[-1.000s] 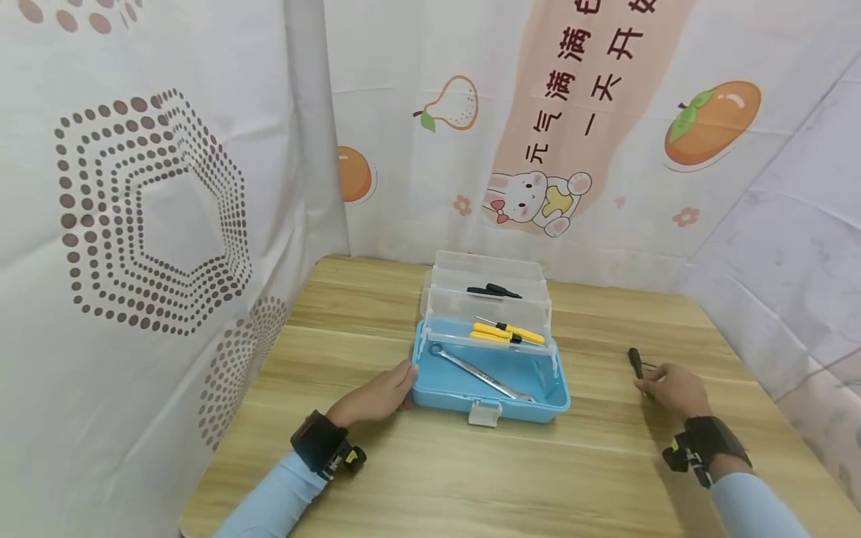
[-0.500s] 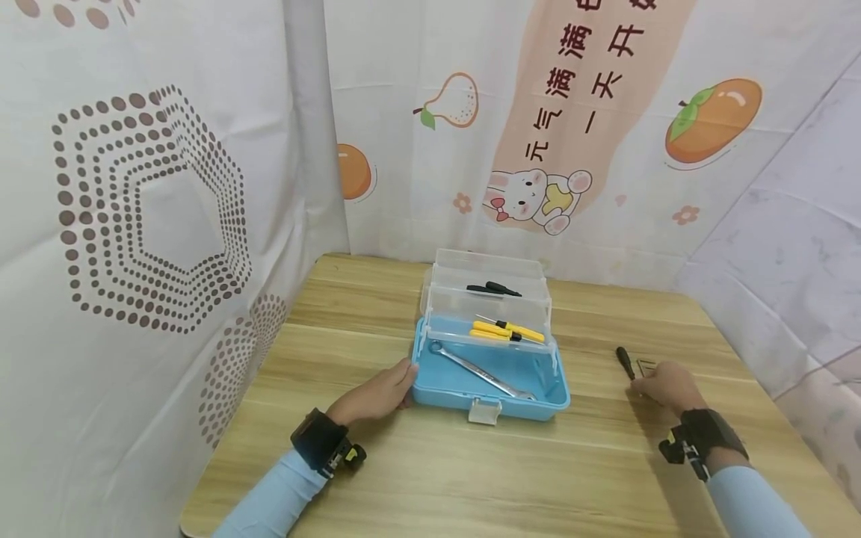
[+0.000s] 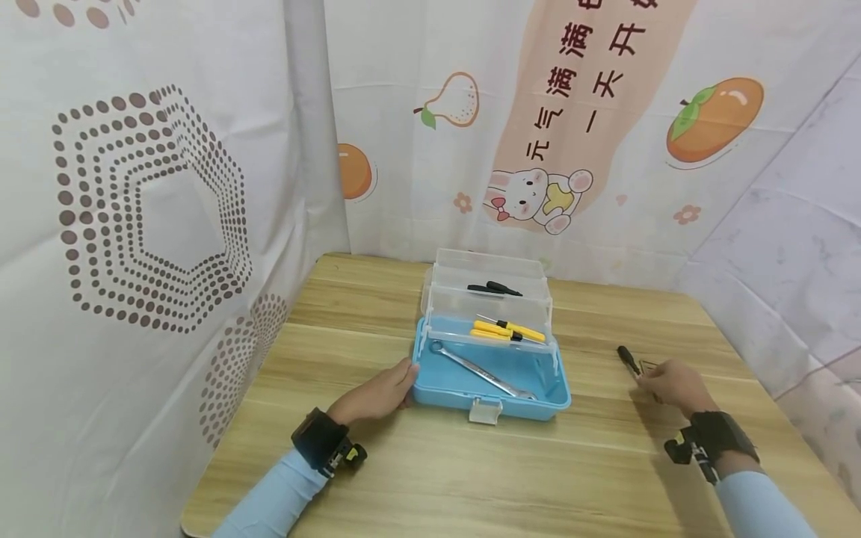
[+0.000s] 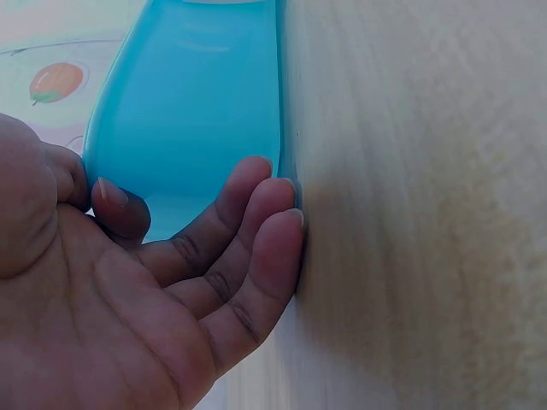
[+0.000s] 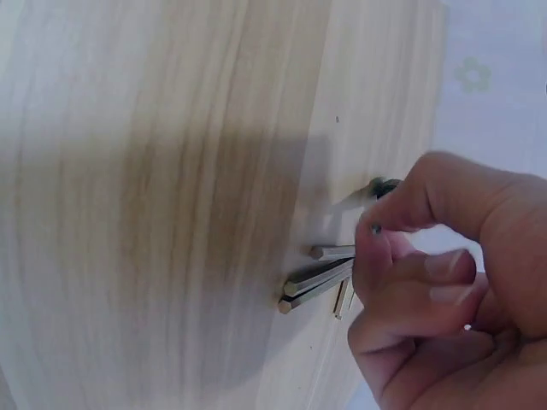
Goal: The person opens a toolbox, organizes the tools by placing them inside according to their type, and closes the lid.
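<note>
My left hand (image 3: 375, 394) holds the left end of a light-blue toolbox (image 3: 457, 402). In the left wrist view, its curled fingers (image 4: 278, 248) lie against the box's wall, close to the tabletop. Over on the right, my right hand (image 3: 676, 386) pinches the shaft of a screwdriver (image 3: 628, 359) with a black handle; the handle points away from me. In the right wrist view, the screwdriver's tip shows between thumb and finger. Several metal hex keys (image 5: 318, 280) lie beneath that hand, partly hidden by it.
The toolbox stands open, its clear trays (image 3: 487, 305) raised. They bear yellow-handled screwdrivers (image 3: 525, 332) and black-handled tools (image 3: 503, 289). A combination wrench (image 3: 480, 373) lies in the bottom. White printed curtains (image 3: 403, 224) hang behind and beside the wooden table (image 3: 471, 478).
My right hand has shifted slightly with the screwdriver, whose handle has swung a little to the left. The left hand and toolbox have stayed in place.
</note>
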`<state>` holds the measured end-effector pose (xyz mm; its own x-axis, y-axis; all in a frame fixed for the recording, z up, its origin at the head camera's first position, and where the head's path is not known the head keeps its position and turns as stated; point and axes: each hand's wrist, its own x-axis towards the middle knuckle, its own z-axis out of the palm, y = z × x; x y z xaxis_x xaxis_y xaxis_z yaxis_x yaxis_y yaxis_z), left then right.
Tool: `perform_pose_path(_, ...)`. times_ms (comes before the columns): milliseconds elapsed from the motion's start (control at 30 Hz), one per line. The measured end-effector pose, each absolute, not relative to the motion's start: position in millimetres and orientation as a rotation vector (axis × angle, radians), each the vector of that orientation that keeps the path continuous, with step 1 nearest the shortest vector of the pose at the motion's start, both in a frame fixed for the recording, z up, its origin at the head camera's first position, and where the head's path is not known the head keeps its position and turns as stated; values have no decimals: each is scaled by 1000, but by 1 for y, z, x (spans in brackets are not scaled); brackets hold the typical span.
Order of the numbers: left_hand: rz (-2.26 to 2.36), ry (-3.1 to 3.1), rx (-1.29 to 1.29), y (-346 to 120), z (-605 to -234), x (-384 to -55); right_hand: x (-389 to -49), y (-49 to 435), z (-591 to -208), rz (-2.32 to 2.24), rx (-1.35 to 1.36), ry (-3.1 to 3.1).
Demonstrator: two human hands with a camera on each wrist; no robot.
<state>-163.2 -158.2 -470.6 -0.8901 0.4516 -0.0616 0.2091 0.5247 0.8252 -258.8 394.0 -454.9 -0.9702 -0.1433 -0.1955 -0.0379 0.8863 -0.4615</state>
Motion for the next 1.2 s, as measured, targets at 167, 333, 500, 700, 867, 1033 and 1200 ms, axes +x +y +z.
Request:
perform_pose_path(167,1316,2496,570,-157,-470,-164,-257,393,-450,-686,-137,2835)
perform_pose_path(333,1304,2500,562,-158,-471,-163,-255,387,-444,-695,-144,2847)
perform_pose_path(500,1308,2499,564,-159,-473,-163,-257,381,-438,-717,-128,2939)
perform_pose_path(700,1305,2506,565,-159,-474,-164,-259,378,-439,-791,-35,3013)
perform_pose_path(867,1300,2509,559,-159,-474,-164,-259,375,-439,-828,-6,3027)
perform_pose_path(1033,1297,2510,561,-159,-474,-164,-258,370,-437,-836,-18,3047)
perform_pose_path(1200,1293,2510,560,-159,-474,-164,-259,365,-434,-846,-31,3082)
